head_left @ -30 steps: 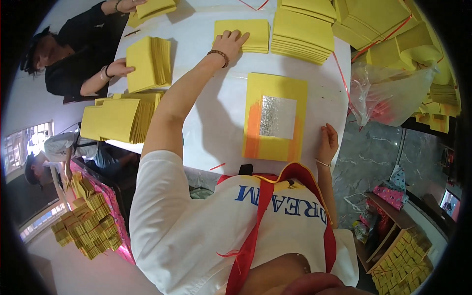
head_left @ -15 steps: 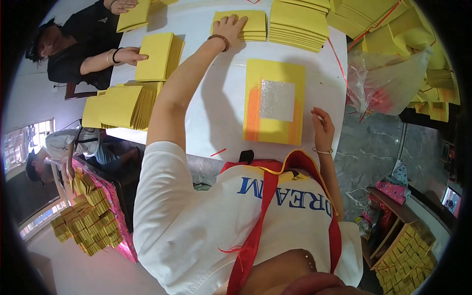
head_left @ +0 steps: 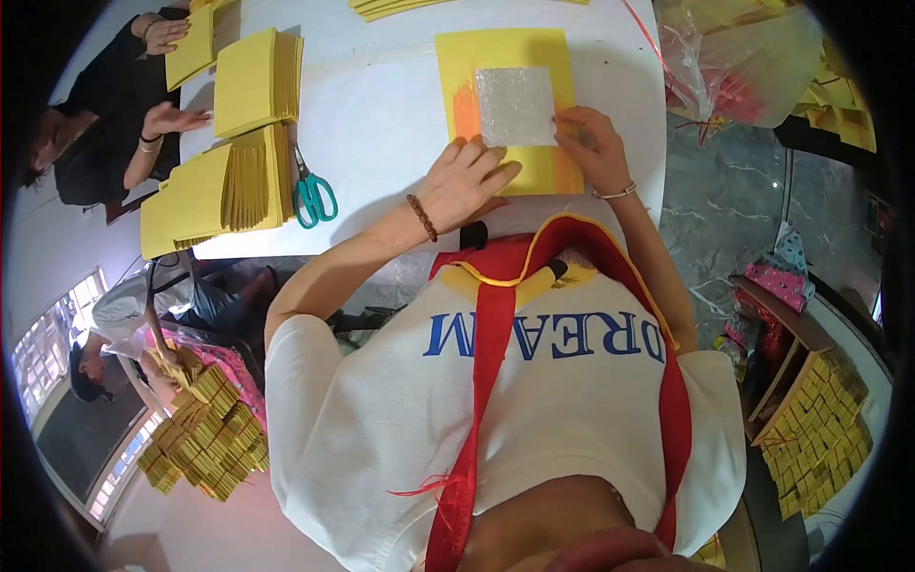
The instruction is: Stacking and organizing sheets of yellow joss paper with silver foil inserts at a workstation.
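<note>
A: What lies before you at twelve o'clock?

B: Flat on the white worktop (head_left: 376, 119) you have a yellow paper (head_left: 529, 172), upright and oblong. Two orange bands (head_left: 465, 112) run along it, toward its nine and three o'clock sides, and a shiny, silvery-grey square (head_left: 515, 107) with a crinkled sheen sits about its middle.

A: And your hands?

B: Your left hand (head_left: 467, 183) comes in at the paper's seven o'clock, palm down, fingers moderately spread, their tips lying on the paper by the square's lower edge. Your right hand (head_left: 593, 151) is at four o'clock, fingers bent, tips at the square's right edge; you can't tell whether they pinch it.

A: Anything near?

B: Green-handled scissors (head_left: 307, 179) lie at the paper's eight o'clock, well apart from your left hand.
</note>
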Demonstrator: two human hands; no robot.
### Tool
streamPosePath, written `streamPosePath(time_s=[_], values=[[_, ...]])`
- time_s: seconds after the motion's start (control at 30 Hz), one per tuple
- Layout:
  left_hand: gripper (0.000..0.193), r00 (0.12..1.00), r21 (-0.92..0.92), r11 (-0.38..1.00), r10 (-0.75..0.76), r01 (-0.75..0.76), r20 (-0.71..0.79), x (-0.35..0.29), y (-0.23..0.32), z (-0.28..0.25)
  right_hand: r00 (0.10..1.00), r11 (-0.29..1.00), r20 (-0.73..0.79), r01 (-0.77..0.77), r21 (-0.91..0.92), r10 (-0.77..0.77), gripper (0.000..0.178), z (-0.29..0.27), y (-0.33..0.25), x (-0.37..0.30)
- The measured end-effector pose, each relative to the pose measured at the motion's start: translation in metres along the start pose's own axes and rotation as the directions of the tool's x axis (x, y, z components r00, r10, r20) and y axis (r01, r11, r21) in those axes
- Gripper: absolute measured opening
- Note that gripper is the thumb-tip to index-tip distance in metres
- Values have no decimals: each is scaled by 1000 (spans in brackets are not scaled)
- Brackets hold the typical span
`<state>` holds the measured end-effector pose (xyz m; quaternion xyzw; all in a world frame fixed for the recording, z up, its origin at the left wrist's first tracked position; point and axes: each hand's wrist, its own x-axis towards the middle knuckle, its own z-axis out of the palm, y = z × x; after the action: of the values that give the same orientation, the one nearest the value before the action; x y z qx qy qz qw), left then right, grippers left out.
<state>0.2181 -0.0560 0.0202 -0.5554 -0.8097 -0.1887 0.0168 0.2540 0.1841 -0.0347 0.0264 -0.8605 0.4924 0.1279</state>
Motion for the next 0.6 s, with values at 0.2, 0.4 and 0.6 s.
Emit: streamPosePath(time_s=[0.2,0.4,0.6], values=[[27,985,-488,857,-169,167,41,-4,-11,1,927,776,160,-373,509,340,21,9,27,-8],[17,898,-612,676,-419,409,138,-3,-13,6,943,799,107,-323,507,314,21,9,22,-7],[17,819,-669,515,-510,536,263,1,-14,5,933,798,107,-351,490,344,20,11,29,-8]])
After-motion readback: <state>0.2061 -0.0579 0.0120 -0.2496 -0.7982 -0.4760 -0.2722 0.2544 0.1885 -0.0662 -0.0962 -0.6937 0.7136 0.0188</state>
